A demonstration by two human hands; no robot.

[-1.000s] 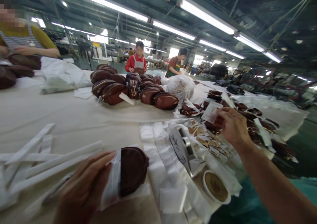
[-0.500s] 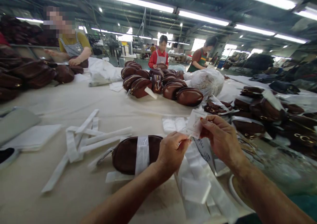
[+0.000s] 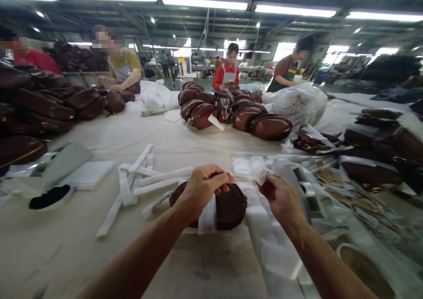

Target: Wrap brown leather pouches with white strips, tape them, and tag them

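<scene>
Over the near bag, my left hand point(image 3: 206, 186) is closed, its fingertips pinching one end of a thin pale strand point(image 3: 243, 177). The strand runs across to a small white tag point(image 3: 261, 172), which my right hand point(image 3: 282, 195) grips between thumb and fingers. Below my left hand lies a dark brown leather bag point(image 3: 233, 206), zipper edge away from me, with a white wrapping band point(image 3: 207, 218) around its middle. My left hand and forearm hide part of the bag. Clear plastic point(image 3: 161, 203) shows at the bag's left end.
White paper strips point(image 3: 125, 186) and a stack of white sheets point(image 3: 89, 174) lie left, near a black-topped white object point(image 3: 51, 197). Brown bags point(image 3: 244, 113) are piled ahead; more bags point(image 3: 370, 171) and tan scraps point(image 3: 343, 186) sit right. Several co-workers stand beyond.
My hands have drawn apart, the left moving left over the bag, and the strand now stretches between them. The tag has turned and its print no longer shows. The view has swung left.
</scene>
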